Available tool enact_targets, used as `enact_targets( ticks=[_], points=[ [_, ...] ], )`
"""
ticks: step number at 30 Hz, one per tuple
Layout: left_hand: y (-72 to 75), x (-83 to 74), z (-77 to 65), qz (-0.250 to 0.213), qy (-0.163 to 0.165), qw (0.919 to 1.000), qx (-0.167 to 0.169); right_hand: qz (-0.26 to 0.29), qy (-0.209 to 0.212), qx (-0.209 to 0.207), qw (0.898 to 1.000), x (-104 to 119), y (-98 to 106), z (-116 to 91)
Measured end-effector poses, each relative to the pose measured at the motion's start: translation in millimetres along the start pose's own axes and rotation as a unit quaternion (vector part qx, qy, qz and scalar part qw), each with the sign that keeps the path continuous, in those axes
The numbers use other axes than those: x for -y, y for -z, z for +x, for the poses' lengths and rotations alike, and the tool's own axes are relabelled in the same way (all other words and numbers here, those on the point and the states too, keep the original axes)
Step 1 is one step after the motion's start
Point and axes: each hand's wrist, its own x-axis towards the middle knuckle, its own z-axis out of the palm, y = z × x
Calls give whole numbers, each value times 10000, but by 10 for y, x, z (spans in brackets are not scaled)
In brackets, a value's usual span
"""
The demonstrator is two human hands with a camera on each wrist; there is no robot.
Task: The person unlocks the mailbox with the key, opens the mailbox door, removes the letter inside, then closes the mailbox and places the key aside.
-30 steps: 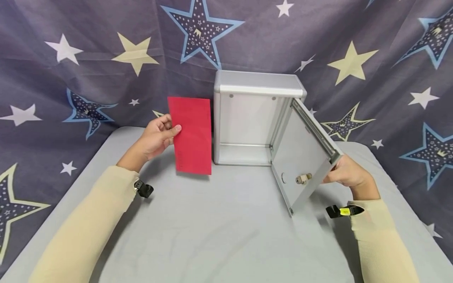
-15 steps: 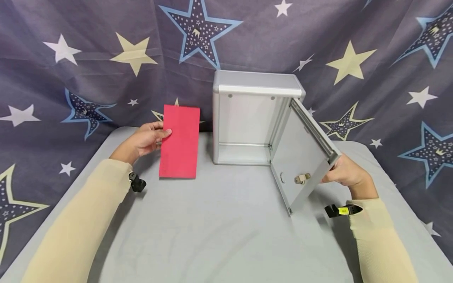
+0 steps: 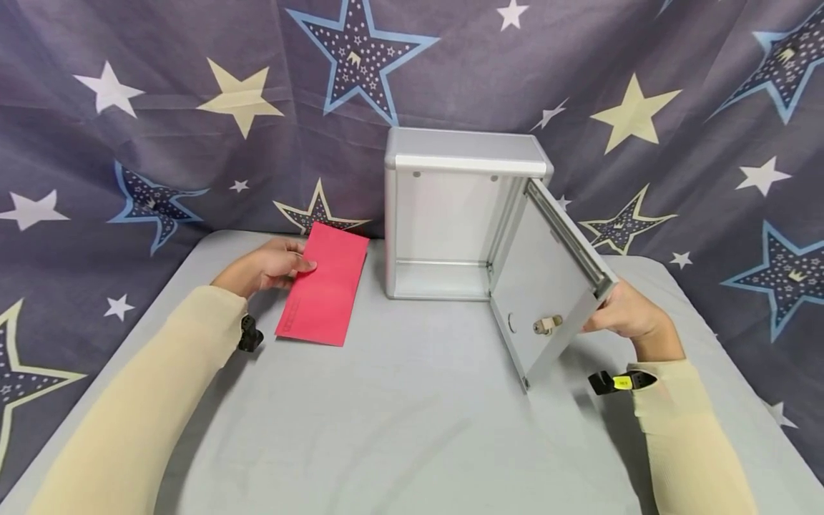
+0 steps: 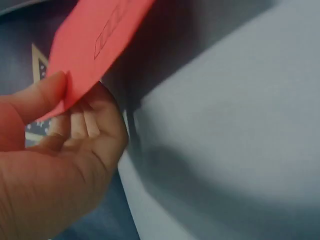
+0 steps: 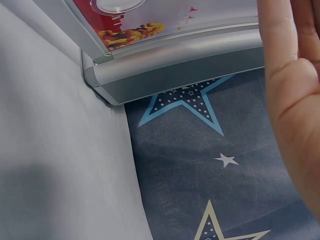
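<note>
In the head view, my left hand (image 3: 273,265) pinches a red envelope (image 3: 324,286) by its left edge, thumb on the near face. The envelope tilts low over the cloth, left of a silver metal box (image 3: 470,150); printed squares show on it in the left wrist view. The box stands upright. Its door (image 3: 537,279), with a lock cam (image 3: 547,325) on the inner face, swings out at the right. My right hand (image 3: 631,318) is at the door's free edge, on its outer side. Its fingertips are hidden by the door and cut off in the right wrist view.
A pale grey cloth (image 3: 412,422) covers the table. Behind it hangs a dark curtain (image 3: 450,79) with stars. In the right wrist view, a printed panel (image 5: 175,20) and silver framing show close to my hand. The open door projects toward the front.
My left hand has brought the envelope left and down, away from the box, and its top now leans right. My right hand and the door have kept their places.
</note>
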Motion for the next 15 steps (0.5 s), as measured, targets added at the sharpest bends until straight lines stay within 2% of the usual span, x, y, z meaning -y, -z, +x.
enact_targets(
  ticks=[3, 5, 6, 8, 11, 13, 15],
  points=[
    [-54, 10, -14, 587, 127, 9981, -158, 12, -13, -43, 10000, -7, 2, 7],
    [-101, 10, -28, 1248, 221, 9912, -379, 76, 41, -19, 10000, -17, 7, 12],
    [-125, 4, -40, 1656, 268, 9845, -515, 117, 65, 4, 9999, -22, 9, 14],
    [-173, -17, -63, 2478, 299, 9650, -807, 159, 132, 62, 9998, -28, 10, 18],
    [-233, -47, -77, 3258, 285, 9377, -1177, 129, 148, 57, 9998, -24, 7, 17],
    [-267, -68, -80, 3446, 290, 9289, -1322, 70, 120, 19, 9999, -15, -1, 15],
    [-292, -79, -76, 3469, 327, 9270, -1387, 40, 67, -27, 10000, -7, -9, 13]
  ],
)
